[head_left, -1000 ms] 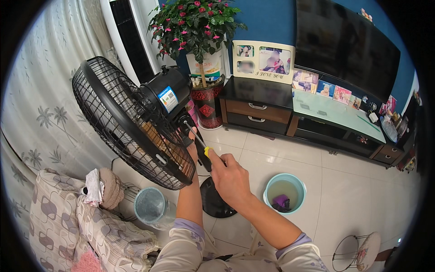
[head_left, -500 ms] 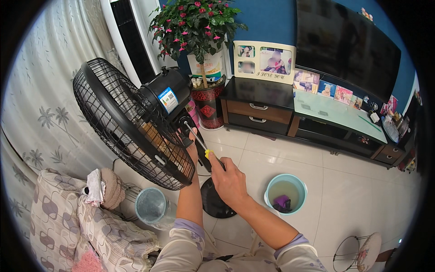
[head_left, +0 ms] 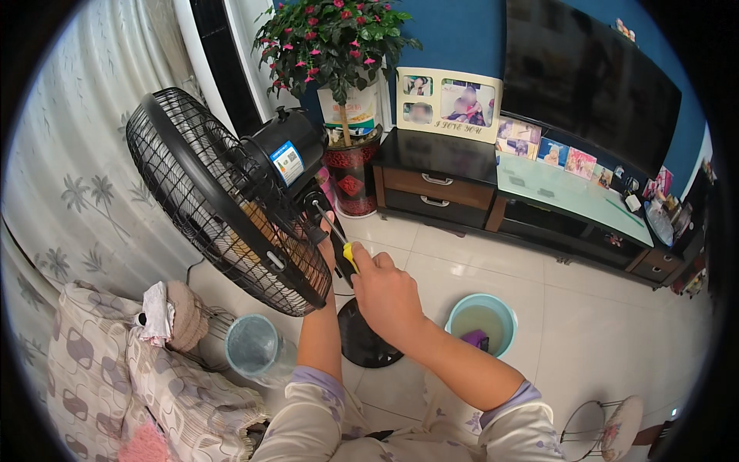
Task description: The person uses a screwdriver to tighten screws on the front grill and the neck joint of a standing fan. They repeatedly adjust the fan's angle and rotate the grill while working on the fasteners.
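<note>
A black standing fan (head_left: pixel 223 196) with a wire cage leans across the left of the view, its round base (head_left: pixel 368 339) on the floor. My right hand (head_left: pixel 387 299) is closed around the yellow-and-dark handle of a screwdriver (head_left: pixel 348 248). The screwdriver's metal shaft slants up to the left, and its tip meets the fan's neck just below the motor housing (head_left: pixel 289 148). Partly hidden behind the cage, my left hand (head_left: pixel 326 245) grips the fan's neck from below. Whether a screw sits under the tip is too small to make out.
To the right of the base stands a light-blue basin (head_left: pixel 514 319) with murky water and a purple cloth. A clear bin (head_left: pixel 252 346) and a covered sofa (head_left: pixel 92 362) are at the left. A low TV cabinet (head_left: pixel 439 173) and potted flowering plant (head_left: pixel 331 46) stand beyond.
My right hand has rolled over a little on the screwdriver, and its forearm has swung slightly outward to the right. The tip stays at the fan's neck. The view has shifted slightly.
</note>
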{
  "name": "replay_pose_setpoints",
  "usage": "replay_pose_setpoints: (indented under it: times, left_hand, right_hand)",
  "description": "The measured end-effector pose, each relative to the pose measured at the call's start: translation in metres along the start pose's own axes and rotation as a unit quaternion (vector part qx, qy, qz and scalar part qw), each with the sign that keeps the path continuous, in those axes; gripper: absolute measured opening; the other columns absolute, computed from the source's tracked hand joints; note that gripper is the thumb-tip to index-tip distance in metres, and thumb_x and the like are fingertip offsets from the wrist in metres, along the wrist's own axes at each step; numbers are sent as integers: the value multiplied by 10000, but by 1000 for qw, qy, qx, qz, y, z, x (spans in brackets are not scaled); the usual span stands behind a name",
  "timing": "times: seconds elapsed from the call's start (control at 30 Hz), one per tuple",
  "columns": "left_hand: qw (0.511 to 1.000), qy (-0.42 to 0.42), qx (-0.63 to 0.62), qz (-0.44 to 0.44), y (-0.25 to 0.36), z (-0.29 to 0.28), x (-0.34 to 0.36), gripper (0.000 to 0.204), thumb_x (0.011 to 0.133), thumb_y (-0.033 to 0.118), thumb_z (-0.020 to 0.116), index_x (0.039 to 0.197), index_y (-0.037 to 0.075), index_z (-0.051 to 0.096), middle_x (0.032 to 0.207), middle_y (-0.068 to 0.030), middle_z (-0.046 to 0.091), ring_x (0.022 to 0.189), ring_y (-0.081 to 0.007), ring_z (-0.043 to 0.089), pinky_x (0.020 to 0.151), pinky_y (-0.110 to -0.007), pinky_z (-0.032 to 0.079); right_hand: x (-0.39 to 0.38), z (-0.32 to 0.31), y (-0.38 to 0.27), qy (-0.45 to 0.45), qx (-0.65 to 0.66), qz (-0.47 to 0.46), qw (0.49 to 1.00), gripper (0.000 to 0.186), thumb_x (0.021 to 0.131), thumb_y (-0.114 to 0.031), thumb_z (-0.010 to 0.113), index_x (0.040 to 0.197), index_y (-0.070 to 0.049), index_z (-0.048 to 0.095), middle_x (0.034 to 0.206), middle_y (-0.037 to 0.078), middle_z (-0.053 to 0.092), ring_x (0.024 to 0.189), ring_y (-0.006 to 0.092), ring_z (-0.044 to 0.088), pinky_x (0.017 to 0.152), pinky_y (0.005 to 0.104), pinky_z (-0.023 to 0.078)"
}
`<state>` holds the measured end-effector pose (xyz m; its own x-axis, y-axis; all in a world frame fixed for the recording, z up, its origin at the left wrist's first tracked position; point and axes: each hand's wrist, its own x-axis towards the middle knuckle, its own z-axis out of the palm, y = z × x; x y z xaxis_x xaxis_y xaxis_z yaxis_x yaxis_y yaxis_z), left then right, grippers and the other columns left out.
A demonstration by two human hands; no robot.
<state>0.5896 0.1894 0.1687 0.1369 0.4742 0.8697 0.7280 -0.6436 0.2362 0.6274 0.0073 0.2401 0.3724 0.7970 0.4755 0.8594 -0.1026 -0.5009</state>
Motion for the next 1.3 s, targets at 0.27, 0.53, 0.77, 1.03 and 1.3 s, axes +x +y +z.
replay_pose_setpoints:
  times: [0.27, 0.53, 0.77, 1.03, 1.3]
  left_hand:
    - [993, -28, -78, -82, 18, -20, 6, 345, 821, 297, 579, 1082, 77, 536, 1019, -157, 545, 918, -332, 524, 790, -425, 412]
    - [985, -41, -113, -123, 23, -31, 11, 360, 834, 354, 563, 1036, 56, 556, 987, -149, 557, 891, -326, 533, 774, -419, 419]
    - [979, -58, -130, -145, 31, -38, 10, 396, 845, 403, 549, 996, 37, 574, 958, -142, 568, 867, -322, 541, 760, -414, 425]
    - [977, -38, -148, -148, 28, -39, 8, 420, 854, 430, 527, 972, 31, 579, 923, -136, 580, 847, -316, 551, 758, -406, 432]
    - [975, -34, -168, -139, 26, -36, 7, 411, 861, 419, 516, 991, 33, 569, 934, -133, 580, 854, -310, 553, 769, -403, 434]
  right_hand:
    - [-1, 9, 17, 9, 255, 41, 966, 391, 796, -75, 575, 1169, -26, 467, 729, 134, 561, 549, 225, 554, 507, 314, 450]
    - [18, -19, 27, -166, 779, 373, 476, 351, 819, -49, 542, 1155, -52, 442, 732, 80, 548, 486, 121, 466, 354, 228, 324]
    - [7, -5, 22, -57, 319, 97, 941, 216, 768, -50, 585, 930, -34, 443, 791, 94, 560, 614, 163, 564, 407, 283, 415]
    - [2, -11, -4, 86, -195, -131, 968, 398, 692, -30, 557, 1089, -41, 546, 738, 109, 530, 674, 238, 574, 492, 328, 480]
    - [0, -7, 0, 45, -127, -94, 986, 491, 704, -32, 563, 1192, -67, 522, 731, 133, 533, 614, 279, 604, 486, 363, 487]
